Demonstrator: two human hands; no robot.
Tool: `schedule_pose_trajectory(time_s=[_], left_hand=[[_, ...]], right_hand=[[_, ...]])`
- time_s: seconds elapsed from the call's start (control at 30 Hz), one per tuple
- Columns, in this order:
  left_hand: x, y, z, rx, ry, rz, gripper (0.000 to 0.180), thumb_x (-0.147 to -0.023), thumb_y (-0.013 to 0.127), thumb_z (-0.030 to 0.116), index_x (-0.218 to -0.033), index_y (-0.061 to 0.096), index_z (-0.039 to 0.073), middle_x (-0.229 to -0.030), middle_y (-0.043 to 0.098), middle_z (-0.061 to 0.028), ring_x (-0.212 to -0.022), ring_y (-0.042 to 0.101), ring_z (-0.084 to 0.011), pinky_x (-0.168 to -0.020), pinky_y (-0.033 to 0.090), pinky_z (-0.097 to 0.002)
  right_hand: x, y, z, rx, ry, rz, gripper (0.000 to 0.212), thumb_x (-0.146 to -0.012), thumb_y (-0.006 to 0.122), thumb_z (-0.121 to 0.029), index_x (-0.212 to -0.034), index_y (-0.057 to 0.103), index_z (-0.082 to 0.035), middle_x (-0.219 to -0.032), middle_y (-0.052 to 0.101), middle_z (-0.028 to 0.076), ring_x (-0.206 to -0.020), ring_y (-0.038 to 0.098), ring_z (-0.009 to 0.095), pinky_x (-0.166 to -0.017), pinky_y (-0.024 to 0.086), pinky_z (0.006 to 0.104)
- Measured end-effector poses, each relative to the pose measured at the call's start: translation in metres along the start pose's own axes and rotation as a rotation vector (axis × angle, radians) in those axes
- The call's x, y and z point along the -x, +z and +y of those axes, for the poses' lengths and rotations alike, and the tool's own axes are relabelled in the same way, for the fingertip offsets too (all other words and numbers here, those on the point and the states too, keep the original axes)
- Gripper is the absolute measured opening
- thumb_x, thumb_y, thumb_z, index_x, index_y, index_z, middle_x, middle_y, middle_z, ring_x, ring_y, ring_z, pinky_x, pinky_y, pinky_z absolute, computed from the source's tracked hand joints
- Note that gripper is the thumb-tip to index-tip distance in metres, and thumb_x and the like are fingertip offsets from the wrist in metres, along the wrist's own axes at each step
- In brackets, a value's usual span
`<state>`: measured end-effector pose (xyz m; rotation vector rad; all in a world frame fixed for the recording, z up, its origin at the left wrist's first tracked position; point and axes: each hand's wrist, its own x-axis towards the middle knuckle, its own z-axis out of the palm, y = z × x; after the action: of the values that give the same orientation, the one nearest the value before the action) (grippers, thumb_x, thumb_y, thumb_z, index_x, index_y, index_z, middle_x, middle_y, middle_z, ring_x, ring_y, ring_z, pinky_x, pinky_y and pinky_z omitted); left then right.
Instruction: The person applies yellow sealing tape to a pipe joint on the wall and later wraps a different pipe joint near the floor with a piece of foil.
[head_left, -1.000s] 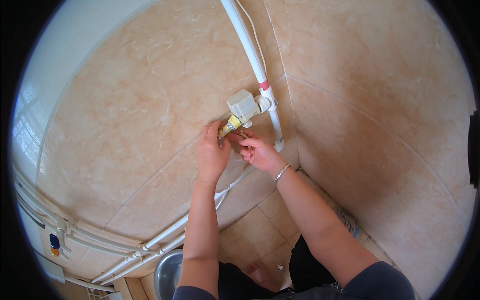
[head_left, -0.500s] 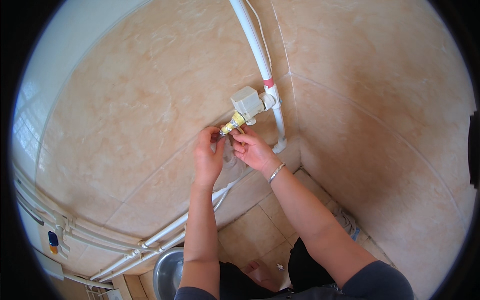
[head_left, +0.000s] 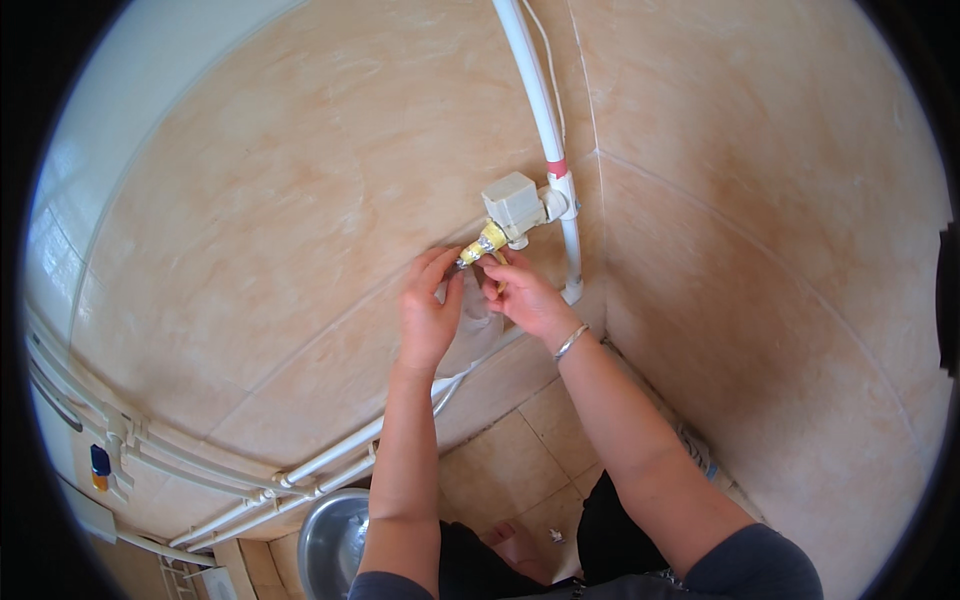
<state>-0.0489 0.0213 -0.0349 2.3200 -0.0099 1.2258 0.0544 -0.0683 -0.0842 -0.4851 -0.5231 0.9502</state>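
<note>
A pale, boxy valve (head_left: 515,202) is joined to a white pipe on the tiled wall. From its lower left side juts a yellow-wrapped fitting (head_left: 485,243) with silvery metal showing along it. My left hand (head_left: 430,315) has thumb and fingertips closed around the fitting's lower end. My right hand (head_left: 530,300), with a silver bracelet at the wrist, is curled just beside it, its fingers pinching a thin yellow strip (head_left: 502,262) close to the fitting. Below the hands hangs a translucent, crumpled plastic piece (head_left: 478,320), partly hidden by them. The fingertips overlap the fitting's end.
The white vertical pipe (head_left: 531,85) carries a red band above the valve. White pipes (head_left: 340,455) run low along the wall. A metal basin (head_left: 335,540) stands on the floor at lower left. White rails (head_left: 180,450) hold a blue-and-orange item (head_left: 100,468).
The view has shifted, so the valve, pipe and both hands sit farther right in the picture. Both hands stay at the yellow fitting, with only slight finger movement.
</note>
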Motion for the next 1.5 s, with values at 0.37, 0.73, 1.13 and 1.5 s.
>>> schedule_pose_trajectory(time_s=[0.37,0.73,1.13,1.5], left_hand=[[0.04,0.002,0.024,0.389,-0.49,-0.015,0.015,-0.078,0.062,0.009,-0.09,0.061,0.001,-0.078,0.059,-0.0009,-0.062,0.048,-0.0061,-0.058,0.04,-0.0194],[0.055,0.001,0.02,0.967,-0.83,0.077,0.017,-0.078,0.062,0.012,-0.087,0.061,-0.001,-0.076,0.06,-0.0042,-0.063,0.049,-0.0097,-0.057,0.04,-0.022],[0.064,-0.01,0.016,1.153,-0.846,0.073,0.011,-0.079,0.06,0.01,-0.081,0.062,0.0,-0.073,0.061,-0.0053,-0.063,0.052,-0.0113,-0.057,0.041,-0.0239],[0.065,-0.011,0.023,0.961,-0.642,0.224,0.01,-0.079,0.061,0.009,-0.085,0.062,0.002,-0.075,0.06,-0.0014,-0.066,0.05,-0.0071,-0.058,0.04,-0.0216]], right_hand=[[0.042,0.007,-0.052,0.632,0.287,-0.179,0.031,-0.088,0.042,-0.021,-0.113,0.049,-0.004,-0.074,0.056,0.005,-0.052,0.039,0.006,-0.047,0.031,0.0184],[0.048,0.064,-0.052,1.392,0.202,-0.278,0.025,-0.087,0.041,-0.016,-0.109,0.051,-0.008,-0.074,0.058,0.003,-0.058,0.049,0.012,-0.053,0.04,0.0262],[0.058,0.096,-0.034,1.967,-0.032,-0.28,0.026,-0.083,0.045,-0.017,-0.106,0.048,-0.005,-0.073,0.059,0.013,-0.067,0.056,0.031,-0.058,0.043,0.0383],[0.063,0.102,-0.04,1.897,0.027,-0.249,0.05,-0.081,0.051,-0.02,-0.126,0.035,-0.007,-0.075,0.061,0.01,-0.072,0.058,0.028,-0.062,0.044,0.0364]])
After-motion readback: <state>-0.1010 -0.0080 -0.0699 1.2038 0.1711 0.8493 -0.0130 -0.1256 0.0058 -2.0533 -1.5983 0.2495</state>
